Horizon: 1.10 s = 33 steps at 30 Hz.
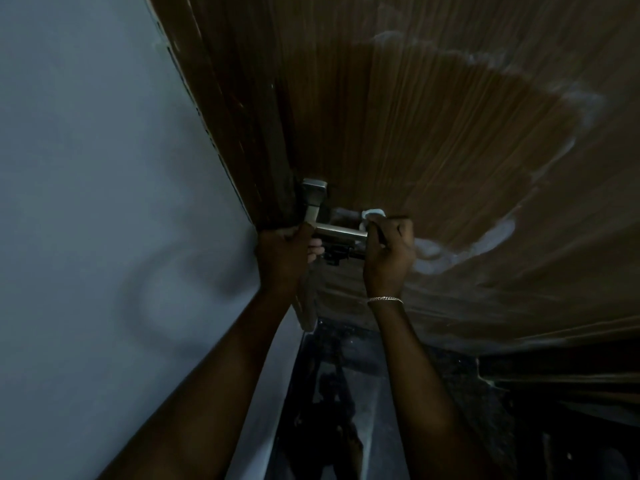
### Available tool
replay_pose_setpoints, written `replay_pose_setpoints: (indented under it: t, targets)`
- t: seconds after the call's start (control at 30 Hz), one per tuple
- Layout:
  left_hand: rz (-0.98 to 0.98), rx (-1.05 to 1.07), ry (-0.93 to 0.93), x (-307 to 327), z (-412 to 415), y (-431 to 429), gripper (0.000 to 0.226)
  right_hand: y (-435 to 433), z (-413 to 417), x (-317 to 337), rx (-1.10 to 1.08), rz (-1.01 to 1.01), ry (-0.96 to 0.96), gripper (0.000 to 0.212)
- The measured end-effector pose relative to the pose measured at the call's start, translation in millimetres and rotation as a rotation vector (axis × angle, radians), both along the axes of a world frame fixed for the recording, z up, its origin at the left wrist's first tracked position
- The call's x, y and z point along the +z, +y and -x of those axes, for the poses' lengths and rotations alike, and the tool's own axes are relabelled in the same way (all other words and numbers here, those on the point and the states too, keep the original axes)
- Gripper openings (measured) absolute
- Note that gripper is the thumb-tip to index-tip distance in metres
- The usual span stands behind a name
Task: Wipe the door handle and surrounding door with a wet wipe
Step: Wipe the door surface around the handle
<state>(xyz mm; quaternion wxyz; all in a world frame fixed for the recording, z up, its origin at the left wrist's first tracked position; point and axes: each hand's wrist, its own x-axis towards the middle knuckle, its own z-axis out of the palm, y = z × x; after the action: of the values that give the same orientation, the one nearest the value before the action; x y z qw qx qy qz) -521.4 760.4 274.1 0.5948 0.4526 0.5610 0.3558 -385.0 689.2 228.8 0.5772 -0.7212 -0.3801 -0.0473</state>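
Note:
A brown wooden door (433,116) fills the upper right, with a dark damp patch edged by pale smears. Its metal lever handle (341,232) sticks out near the door's left edge, below a square metal plate (314,188). My left hand (282,258) grips the door's edge beside the handle's base. My right hand (389,254) is closed on a white wet wipe (372,214), pressed at the free end of the lever. Most of the wipe is hidden in my fist.
A pale grey wall (104,202) takes up the left side. Below the door lies a dark glossy floor (346,410) with a reflection in it. A thin bracelet (384,299) sits on my right wrist. The scene is dim.

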Motion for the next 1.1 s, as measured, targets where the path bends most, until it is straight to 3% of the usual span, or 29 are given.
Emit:
replay_pose_setpoints:
  t: [0.17,0.43,0.57,0.77,0.97,1.1]
  targets:
    - [0.001,-0.017,-0.004,2,2,0,0.018,-8,-1,-6,0.036,0.072,-0.063,0.017]
    - [0.032,-0.023,-0.038,1,1,0,0.011,-2,-2,-4,0.191,0.072,-0.003,0.022]
    - [0.023,-0.025,-0.041,1,2,1,0.012,5,1,-6,0.093,-0.046,0.052,0.023]
    - [0.011,-0.027,-0.042,0,1,1,0.012,16,2,-22,0.206,-0.005,0.114,0.026]
    - [-0.018,-0.018,-0.035,-2,1,2,0.013,31,16,-13,0.251,-0.163,0.212,0.017]
    - [-0.016,-0.013,-0.031,-2,1,2,0.014,30,11,-22,0.260,0.010,0.152,0.015]
